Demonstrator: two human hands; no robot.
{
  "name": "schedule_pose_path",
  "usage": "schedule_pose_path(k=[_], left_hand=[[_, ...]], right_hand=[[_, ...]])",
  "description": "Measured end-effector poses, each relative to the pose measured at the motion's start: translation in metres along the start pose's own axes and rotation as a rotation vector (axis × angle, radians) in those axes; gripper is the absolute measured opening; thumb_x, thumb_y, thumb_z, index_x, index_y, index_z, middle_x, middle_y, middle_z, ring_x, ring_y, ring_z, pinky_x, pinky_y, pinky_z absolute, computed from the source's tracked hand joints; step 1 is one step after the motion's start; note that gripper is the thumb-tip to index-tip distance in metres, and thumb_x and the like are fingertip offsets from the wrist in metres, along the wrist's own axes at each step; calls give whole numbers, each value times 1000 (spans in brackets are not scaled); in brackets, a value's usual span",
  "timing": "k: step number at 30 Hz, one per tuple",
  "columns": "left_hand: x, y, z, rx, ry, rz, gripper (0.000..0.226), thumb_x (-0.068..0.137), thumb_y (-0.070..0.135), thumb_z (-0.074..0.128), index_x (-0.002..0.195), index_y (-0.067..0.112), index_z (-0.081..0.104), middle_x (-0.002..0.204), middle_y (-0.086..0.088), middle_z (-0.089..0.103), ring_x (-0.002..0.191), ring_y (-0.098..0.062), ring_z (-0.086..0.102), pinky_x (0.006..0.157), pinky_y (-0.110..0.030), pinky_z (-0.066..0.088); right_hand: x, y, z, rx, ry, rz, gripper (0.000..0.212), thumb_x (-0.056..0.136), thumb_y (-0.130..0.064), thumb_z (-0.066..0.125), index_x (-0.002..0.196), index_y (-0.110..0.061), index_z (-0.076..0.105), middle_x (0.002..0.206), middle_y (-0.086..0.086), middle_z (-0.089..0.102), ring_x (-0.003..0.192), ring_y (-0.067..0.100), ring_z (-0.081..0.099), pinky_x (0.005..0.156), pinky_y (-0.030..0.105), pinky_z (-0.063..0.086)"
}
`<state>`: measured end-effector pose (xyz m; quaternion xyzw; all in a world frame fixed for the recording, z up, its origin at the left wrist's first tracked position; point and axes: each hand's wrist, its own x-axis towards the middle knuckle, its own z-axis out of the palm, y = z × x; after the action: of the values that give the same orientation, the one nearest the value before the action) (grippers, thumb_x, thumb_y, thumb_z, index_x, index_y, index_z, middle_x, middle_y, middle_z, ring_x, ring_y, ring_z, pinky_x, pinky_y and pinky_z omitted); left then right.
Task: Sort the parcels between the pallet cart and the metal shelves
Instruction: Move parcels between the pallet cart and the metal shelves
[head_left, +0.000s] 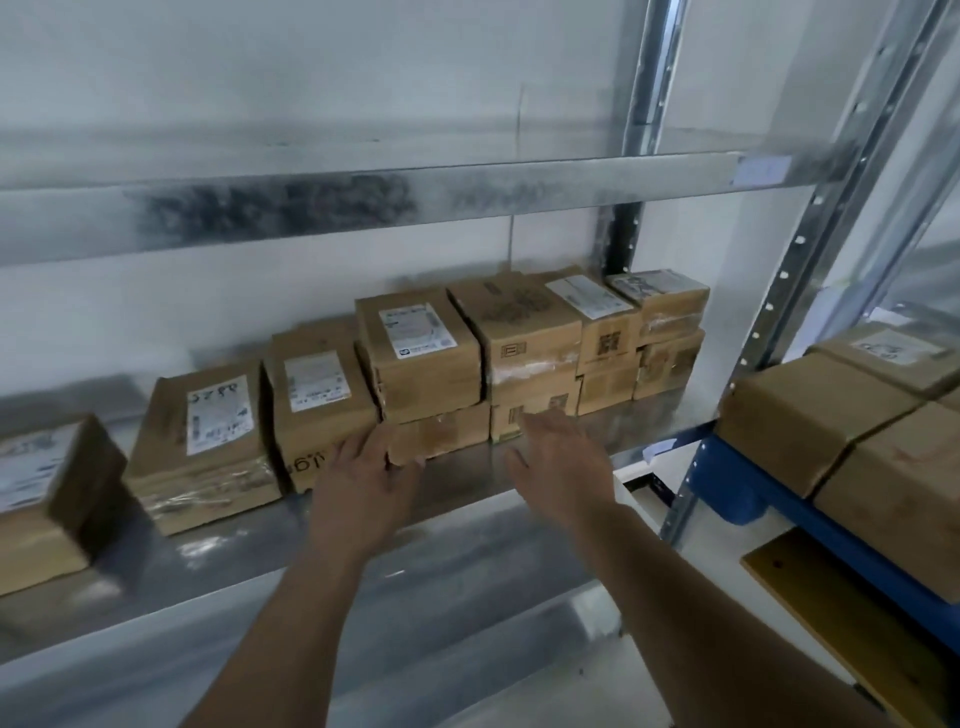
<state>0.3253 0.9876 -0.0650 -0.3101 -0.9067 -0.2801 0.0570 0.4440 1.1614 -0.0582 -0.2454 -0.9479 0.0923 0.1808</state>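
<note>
Parcels, brown cardboard boxes (426, 358), already line the grey metal shelf (467, 483) just beyond the fingertips. Left hand (363, 483) and right hand (561, 462) hover with fingers loose, holding nothing (the cart is out of sight), so I cannot judge what remains.

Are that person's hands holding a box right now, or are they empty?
Empty. The left hand and right hand reach toward the stacked cardboard parcels on the metal shelf, fingers straight, gripping nothing.

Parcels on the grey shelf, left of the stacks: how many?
3 brown cardboard parcels: one at the left edge, one with a handwritten label, one by the left hand. More may lie off-frame.
</note>
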Motion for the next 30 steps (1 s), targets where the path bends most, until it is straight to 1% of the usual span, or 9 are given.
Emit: schedule_pose_path(k=[6,9,12,18,22,25,27,28,30], left_hand=[[39,-20,-11,-121,55,-74,62,93,47,45,146,17,31,149,-10,36,137,-29,30,108,-41,28],[64,-25,-12,-178,64,-143,67,91,56,39,146,20,30,150,-7,34,137,-27,30,109,-39,26],[90,-26,-13,-183,30,-163,69,91,61,31,147,22,26,151,-6,32,138,-26,29,109,-40,25],[125,-20,-14,-224,-64,-170,58,95,59,25,138,23,39,131,-8,55,118,-30,50,85,-37,38],[133,-21,-7,-285,-161,-224,55,97,50,31,144,23,32,135,-9,52,122,-30,47,86,-33,35],[133,-24,-8,-441,-202,-267,53,96,43,37,146,30,26,140,-1,47,120,-23,46,92,-30,34],[131,-27,-12,-550,-226,-266,54,95,37,44,146,35,25,138,7,49,116,-16,48,99,-33,37],[127,-28,-14,-603,-235,-260,54,94,33,46,144,37,27,132,14,53,112,-9,50,97,-29,40],[118,-30,-18,-675,-241,-225,49,94,21,50,131,48,33,98,38,59,88,12,55,75,-7,42]], right_hand=[[57,-16,10,-16,-19,39,47,94,-43,42,134,-18,45,125,8,54,113,24,50,85,36,43],[79,-20,13,51,41,48,40,94,-42,43,124,-17,51,115,8,59,104,23,54,75,33,38],[101,-24,14,130,58,87,39,96,-44,40,121,-18,54,112,6,62,102,23,56,78,35,45],[134,-36,16,182,57,199,42,97,-47,33,109,-16,59,99,4,64,87,21,56,70,33,39],[144,-42,17,215,18,248,42,98,-47,31,110,-17,58,95,4,64,84,20,53,70,33,38],[144,-43,18,292,23,250,36,97,-44,34,102,-17,58,88,2,62,80,18,56,67,32,42],[143,-42,19,378,44,250,28,95,-40,42,83,-17,52,73,-2,57,64,12,51,56,27,36],[142,-41,19,440,41,254,27,93,-36,47,73,-17,46,64,-4,51,55,8,45,51,26,32],[137,-36,20,581,23,254,30,88,-29,54,65,-18,39,53,-7,42,45,5,36,48,25,29]])
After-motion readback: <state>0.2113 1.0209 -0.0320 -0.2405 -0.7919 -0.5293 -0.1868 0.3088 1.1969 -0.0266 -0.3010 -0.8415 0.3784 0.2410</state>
